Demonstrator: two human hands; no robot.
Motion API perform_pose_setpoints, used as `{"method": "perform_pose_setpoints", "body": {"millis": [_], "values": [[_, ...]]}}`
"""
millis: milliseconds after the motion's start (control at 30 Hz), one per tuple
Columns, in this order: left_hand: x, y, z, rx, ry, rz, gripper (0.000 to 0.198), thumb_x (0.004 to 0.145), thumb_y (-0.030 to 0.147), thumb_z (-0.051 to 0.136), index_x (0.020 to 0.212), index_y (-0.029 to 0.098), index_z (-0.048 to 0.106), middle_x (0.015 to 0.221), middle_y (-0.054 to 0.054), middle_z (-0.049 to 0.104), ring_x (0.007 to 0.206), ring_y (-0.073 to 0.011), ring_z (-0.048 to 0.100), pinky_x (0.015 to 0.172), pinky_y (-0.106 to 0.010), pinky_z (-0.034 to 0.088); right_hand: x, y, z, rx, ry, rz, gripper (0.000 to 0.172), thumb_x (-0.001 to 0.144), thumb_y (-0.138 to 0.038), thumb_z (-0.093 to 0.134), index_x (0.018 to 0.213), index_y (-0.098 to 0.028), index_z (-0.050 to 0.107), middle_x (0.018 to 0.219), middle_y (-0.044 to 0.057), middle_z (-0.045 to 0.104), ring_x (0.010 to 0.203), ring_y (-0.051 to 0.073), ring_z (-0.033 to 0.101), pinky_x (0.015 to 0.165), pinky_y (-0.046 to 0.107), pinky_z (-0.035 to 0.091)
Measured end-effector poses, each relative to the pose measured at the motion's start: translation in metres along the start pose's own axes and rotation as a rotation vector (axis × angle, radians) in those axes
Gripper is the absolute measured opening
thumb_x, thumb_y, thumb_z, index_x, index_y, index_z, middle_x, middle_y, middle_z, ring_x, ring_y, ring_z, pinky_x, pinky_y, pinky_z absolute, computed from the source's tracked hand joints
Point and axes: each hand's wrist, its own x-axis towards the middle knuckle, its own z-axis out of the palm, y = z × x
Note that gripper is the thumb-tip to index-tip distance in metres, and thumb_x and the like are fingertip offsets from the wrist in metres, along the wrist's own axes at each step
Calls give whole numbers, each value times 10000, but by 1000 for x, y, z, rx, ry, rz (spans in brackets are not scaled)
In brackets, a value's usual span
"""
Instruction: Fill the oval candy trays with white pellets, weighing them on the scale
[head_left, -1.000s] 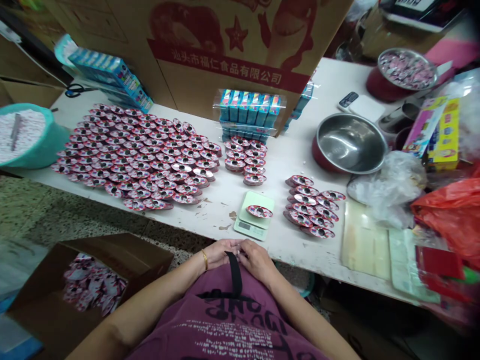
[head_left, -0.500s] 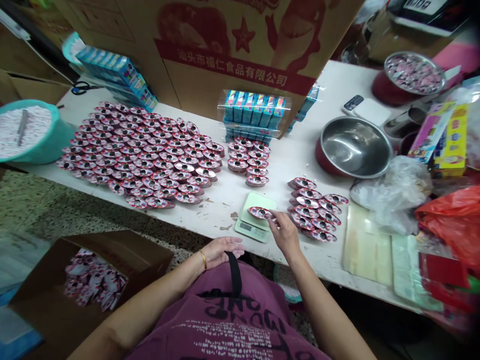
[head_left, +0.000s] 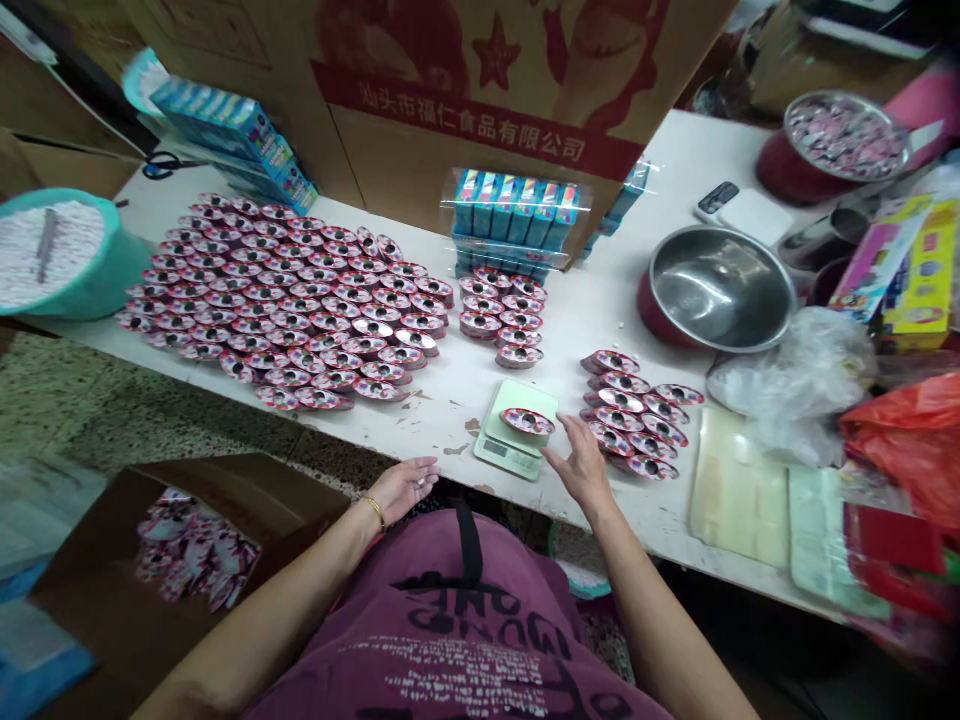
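Observation:
A stack of oval printed cards with a dark hole in the middle (head_left: 527, 421) lies on a small pale green digital scale (head_left: 513, 460). Just right of that stack is my right hand (head_left: 583, 462), thumb and fingers apart, holding nothing. Over the table's front edge, left of the scale, my left hand (head_left: 405, 490) is turned palm up with loosely bent fingers. A small pale spot shows by its fingers; I cannot make out what it is. Beside my right hand stand several more card stacks (head_left: 637, 415) in rows.
Many card stacks (head_left: 300, 300) cover the table's left part, and a smaller group (head_left: 500, 315) sits behind the scale. Blue boxes (head_left: 514, 215) lean by a large carton (head_left: 465, 120). A steel bowl (head_left: 716, 290) stands right; a teal basin (head_left: 97, 270) left. Below is an open carton (head_left: 225, 480).
My right hand has let go of the card stack, which now rests on the scale, and has drawn back slightly right. My left hand has moved left, its fingers more bent.

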Motion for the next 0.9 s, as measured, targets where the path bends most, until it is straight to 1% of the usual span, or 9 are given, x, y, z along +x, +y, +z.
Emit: {"method": "perform_pose_setpoints", "body": {"millis": [233, 400, 467, 567, 667, 733, 800, 833, 900], "values": [[-5, 1, -16, -72, 37, 43, 247, 647, 31, 547, 884, 100, 545, 765, -68, 595, 638, -88, 565, 594, -189, 444, 19, -10, 12, -40, -79, -45, 572, 672, -339, 541, 1191, -193, 353, 1152, 98, 430, 1045, 229, 399, 866, 392, 344], [-13, 3, -35, -134, 75, 54, 216, 648, 34, 540, 857, 88, 550, 689, -43, 580, 559, -66, 538, 527, -168, 417, 26, -32, 13, -62, -154, -86, 362, 723, -294, 477, 1066, -182, 460, 961, 75, 529, 879, 204, 478, 773, 347, 392], [-15, 5, -42, -169, 76, 64, 206, 671, 57, 524, 874, 84, 547, 653, -33, 565, 524, -59, 520, 492, -161, 397, 29, -57, 25, -18, -204, -152, 344, 733, -303, 472, 1055, -182, 462, 934, 70, 535, 853, 196, 481, 755, 327, 399], [-16, 14, -52, -226, 92, 99, 231, 691, 66, 505, 919, 93, 532, 627, -25, 552, 501, -58, 505, 461, -156, 381, 36, -114, 66, 53, -303, -254, 348, 729, -287, 483, 1061, -186, 453, 960, 78, 528, 875, 199, 473, 756, 322, 398], [-10, 36, -57, -288, 175, 152, 220, 681, 14, 480, 879, 95, 529, 604, -27, 544, 490, -62, 497, 452, -156, 387, 49, -175, 116, 65, -374, -280, 318, 720, -228, 491, 1036, -191, 474, 944, 79, 534, 885, 203, 474, 753, 330, 402], [-3, 57, -58, -320, 221, 189, 178, 673, -10, 469, 800, 98, 531, 597, -31, 540, 489, -63, 493, 445, -153, 393, 57, -202, 138, 118, -360, -271, 340, 728, -213, 485, 1066, -188, 459, 979, 83, 525, 918, 195, 466, 777, 328, 401], [6, 78, -58, -338, 246, 215, 132, 677, -10, 464, 716, 103, 517, 594, -34, 533, 493, -63, 493, 436, -147, 395, 60, -207, 141, 187, -327, -303, 382, 740, -223, 480, 1116, -192, 425, 1046, 80, 501, 972, 184, 447, 816, 322, 391], [10, 87, -57, -345, 260, 223, 127, 683, -10, 456, 683, 108, 503, 584, -32, 524, 492, -63, 492, 430, -143, 394, 59, -200, 135, 207, -309, -328, 391, 746, -232, 475, 1131, -200, 414, 1079, 75, 486, 996, 179, 437, 834, 320, 383], [17, 99, -57, -366, 304, 238, 157, 707, -11, 415, 643, 123, 468, 543, -11, 486, 479, -58, 484, 415, -132, 389, 50, -168, 109, 194, -247, -335, 367, 764, -239, 451, 1130, -218, 423, 1109, 65, 473, 1018, 173, 427, 852, 320, 374]]}}
